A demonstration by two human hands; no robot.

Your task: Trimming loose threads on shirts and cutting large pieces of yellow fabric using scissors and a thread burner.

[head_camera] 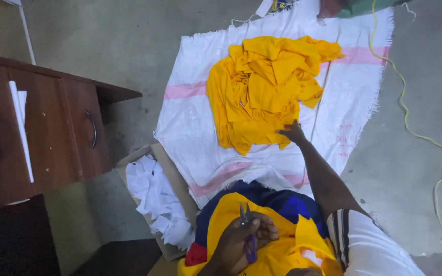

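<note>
My left hand [241, 240] is closed around small purple thread snips [247, 232], their blades pointing up, over yellow fabric [282, 250] lying on my lap. My right hand [292, 132] reaches forward, arm stretched out, and its fingers touch the near edge of a pile of yellow garments [262, 89]. The pile lies crumpled on a white woven sack with pink stripes [200, 128] spread over the floor. Dark blue cloth [282, 202] shows under the yellow fabric on my lap.
A brown wooden cabinet with curved handles [47, 128] stands at the left. A cardboard box of white fabric scraps [159, 199] sits beside my lap. A yellow cord [415, 133] trails across the grey concrete floor at the right.
</note>
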